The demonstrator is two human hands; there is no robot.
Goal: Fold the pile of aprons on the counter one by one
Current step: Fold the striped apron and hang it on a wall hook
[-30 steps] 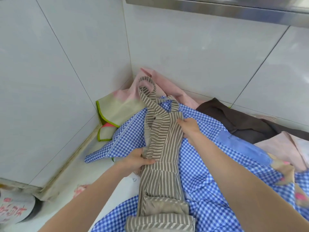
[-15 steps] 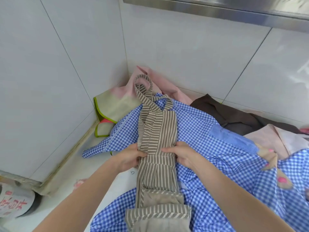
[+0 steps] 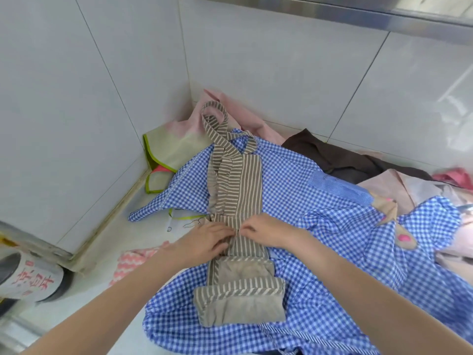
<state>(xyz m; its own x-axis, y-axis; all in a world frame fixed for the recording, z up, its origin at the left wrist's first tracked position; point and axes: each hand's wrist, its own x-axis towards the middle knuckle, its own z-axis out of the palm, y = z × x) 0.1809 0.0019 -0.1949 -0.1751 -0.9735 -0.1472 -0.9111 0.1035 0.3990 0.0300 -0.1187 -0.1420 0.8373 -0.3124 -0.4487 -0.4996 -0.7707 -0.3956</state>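
A brown-and-white striped apron (image 3: 238,185), folded into a long narrow strip, lies lengthwise on top of a spread blue gingham apron (image 3: 320,216). Its neck strap loops toward the wall corner and its near end is rolled into a thick fold. My left hand (image 3: 207,239) and my right hand (image 3: 266,230) meet at the middle of the strip, fingers curled and pinching the striped cloth at its waist. Under and behind lie a pink apron (image 3: 225,108), a pale green-edged one (image 3: 169,147) and a dark brown one (image 3: 340,157).
White tiled walls (image 3: 102,98) meet in a corner behind the pile. The white counter (image 3: 112,226) shows at the left, with a pink zigzag cloth (image 3: 130,262) on it. A round container (image 3: 28,275) with red characters stands at the far left edge.
Both hands have slid together from the strip's outer edges to its middle. Before that, my right hand came down from higher on the bib.
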